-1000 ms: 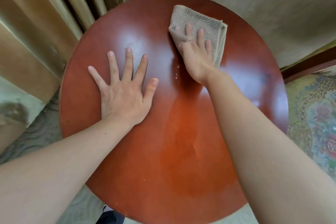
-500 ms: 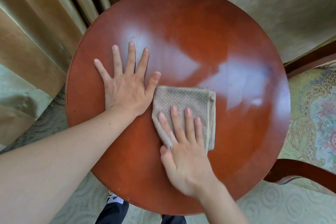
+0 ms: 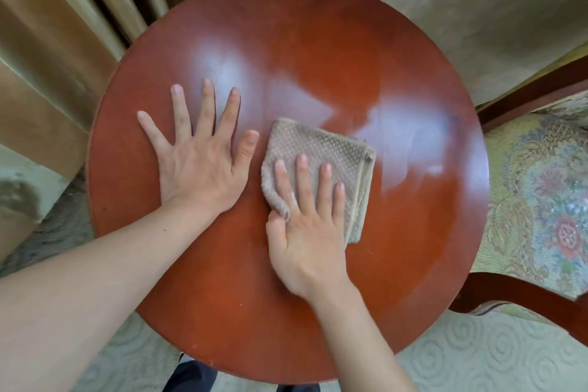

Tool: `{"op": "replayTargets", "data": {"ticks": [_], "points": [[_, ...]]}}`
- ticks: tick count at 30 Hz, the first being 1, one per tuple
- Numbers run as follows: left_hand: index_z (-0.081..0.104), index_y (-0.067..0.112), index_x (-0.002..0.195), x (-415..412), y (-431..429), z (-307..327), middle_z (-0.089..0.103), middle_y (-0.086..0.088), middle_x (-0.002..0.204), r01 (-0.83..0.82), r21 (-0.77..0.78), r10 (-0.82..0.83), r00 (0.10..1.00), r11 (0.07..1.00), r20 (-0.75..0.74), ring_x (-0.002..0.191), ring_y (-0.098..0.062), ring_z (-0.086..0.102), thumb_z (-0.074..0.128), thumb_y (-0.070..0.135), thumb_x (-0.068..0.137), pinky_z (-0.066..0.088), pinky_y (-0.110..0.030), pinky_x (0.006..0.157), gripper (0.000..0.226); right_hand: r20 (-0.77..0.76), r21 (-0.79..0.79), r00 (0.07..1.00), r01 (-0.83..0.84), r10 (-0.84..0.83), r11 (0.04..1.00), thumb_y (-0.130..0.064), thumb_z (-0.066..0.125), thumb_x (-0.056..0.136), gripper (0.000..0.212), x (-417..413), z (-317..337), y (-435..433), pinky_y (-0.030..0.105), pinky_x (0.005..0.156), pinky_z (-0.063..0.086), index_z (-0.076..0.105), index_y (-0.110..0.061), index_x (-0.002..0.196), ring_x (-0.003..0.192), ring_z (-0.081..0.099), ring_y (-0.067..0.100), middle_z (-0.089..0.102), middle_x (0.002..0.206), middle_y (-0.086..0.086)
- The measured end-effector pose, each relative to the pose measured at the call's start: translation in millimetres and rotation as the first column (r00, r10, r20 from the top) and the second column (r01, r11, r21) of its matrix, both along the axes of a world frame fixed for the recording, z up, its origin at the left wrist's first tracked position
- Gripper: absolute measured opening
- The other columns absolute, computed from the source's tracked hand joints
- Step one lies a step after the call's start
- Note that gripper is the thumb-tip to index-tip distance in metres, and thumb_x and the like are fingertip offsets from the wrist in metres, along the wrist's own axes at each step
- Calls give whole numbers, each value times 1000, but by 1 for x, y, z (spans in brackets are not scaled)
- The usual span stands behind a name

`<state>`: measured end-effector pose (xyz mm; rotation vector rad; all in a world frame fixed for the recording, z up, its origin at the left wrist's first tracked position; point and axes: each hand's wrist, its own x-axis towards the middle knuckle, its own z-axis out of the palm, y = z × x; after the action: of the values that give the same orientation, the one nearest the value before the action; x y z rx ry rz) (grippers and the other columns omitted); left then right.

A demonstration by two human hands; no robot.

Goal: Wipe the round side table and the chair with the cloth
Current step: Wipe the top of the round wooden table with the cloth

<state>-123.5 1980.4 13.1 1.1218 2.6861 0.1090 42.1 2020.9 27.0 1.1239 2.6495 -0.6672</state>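
Observation:
A round, glossy red-brown side table (image 3: 318, 51) fills the middle of the head view. A folded beige waffle-weave cloth (image 3: 337, 156) lies near its centre. My right hand (image 3: 305, 232) presses flat on the cloth, with the thumb tucked at the cloth's near-left edge. My left hand (image 3: 197, 153) rests flat on the bare tabletop just left of the cloth, fingers spread, holding nothing. The chair (image 3: 537, 194) with a floral seat and dark wood frame stands at the right, touching or nearly touching the table rim.
Tan curtains (image 3: 63, 41) hang at the left and a beige wall runs behind the table. A pale patterned carpet (image 3: 477, 356) covers the floor. My dark trouser legs show below the table's near edge.
My right hand dragged the cloth from the table's far side to the centre, then shifted it slightly right. The left hand stayed flat in place.

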Motion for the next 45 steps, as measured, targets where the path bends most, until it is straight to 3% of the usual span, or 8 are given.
{"op": "replayTargets", "data": {"ticks": [8,15,22,29,33,37,45], "points": [[7,34,160,-1,0,-2,2,-3,170,-8,7,8,1000,1000,-3,155,-37,-5,-10,64,98,-3,-75,115,71,-21,96,997,82,-81,992,-65,19,96,69,-58,-12,122,45,121,-16,1,-40,158,153,-18,27,-7,169,-6],[13,33,159,-3,0,-9,9,-4,170,-14,11,14,999,1000,-29,155,-38,0,-5,63,100,0,-76,114,69,-8,132,970,244,-245,961,-63,14,98,71,-54,-16,188,44,122,-14,-4,-32,159,153,-17,25,-8,169,-7],[12,33,159,-2,1,-8,7,-3,170,-27,8,27,999,1000,-21,155,-37,-2,-7,65,98,-2,-76,114,71,-7,169,943,329,-332,929,-66,11,95,74,0,-15,144,46,123,-10,-3,-31,159,154,-15,27,-7,170,-3],[11,32,160,-1,3,-3,5,-5,170,-31,-28,31,999,999,-12,154,-39,-3,-6,67,98,-1,-77,113,73,36,104,933,353,-358,930,-66,4,97,71,61,-5,23,44,121,-14,-8,-34,158,152,-23,23,-14,168,-5],[11,30,160,-4,4,-3,5,-7,170,-15,-46,15,1000,999,-10,154,-41,-1,0,67,99,1,-80,112,72,56,56,932,356,-359,933,-66,10,99,69,61,-3,-36,50,120,-8,-4,-33,159,153,-18,27,-14,169,-6],[13,28,160,-4,5,-1,8,-9,170,-4,-64,4,1000,998,2,154,-43,2,2,66,99,3,-80,111,72,38,90,902,425,-430,901,-70,10,97,73,21,-6,-23,52,121,-9,-4,-34,159,153,-20,27,-14,168,-6],[10,29,160,-2,5,0,4,-8,170,-10,-73,10,1000,997,4,154,-42,-1,-3,66,97,3,-79,111,74,-76,111,927,374,-367,921,-67,16,96,72,-82,-16,81,50,119,-17,3,-34,159,153,-17,28,-6,169,-4]]}}
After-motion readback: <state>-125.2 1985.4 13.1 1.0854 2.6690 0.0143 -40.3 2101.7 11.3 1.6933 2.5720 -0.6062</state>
